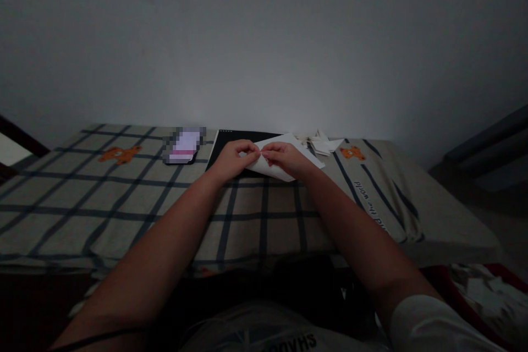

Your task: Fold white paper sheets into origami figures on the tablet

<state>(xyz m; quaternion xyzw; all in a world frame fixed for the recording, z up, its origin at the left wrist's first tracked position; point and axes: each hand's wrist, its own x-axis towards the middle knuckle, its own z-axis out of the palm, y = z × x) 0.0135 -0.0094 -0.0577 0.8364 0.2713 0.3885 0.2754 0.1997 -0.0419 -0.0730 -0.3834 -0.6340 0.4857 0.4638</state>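
Note:
A white sheet of paper (289,155) lies partly folded on a black board (223,146) on the bed. My left hand (233,158) pinches the paper's near edge with thumb and fingers. My right hand (284,157) pinches the same edge right beside it, fingertips almost touching the left hand's. Both forearms stretch forward over the checked sheet.
The bed is covered by a grey checked sheet (124,198) with orange bear prints. A phone (183,146) lies left of the board. Several folded white paper pieces (324,144) sit behind the hands near the wall. A red container with paper scraps (478,291) is at lower right.

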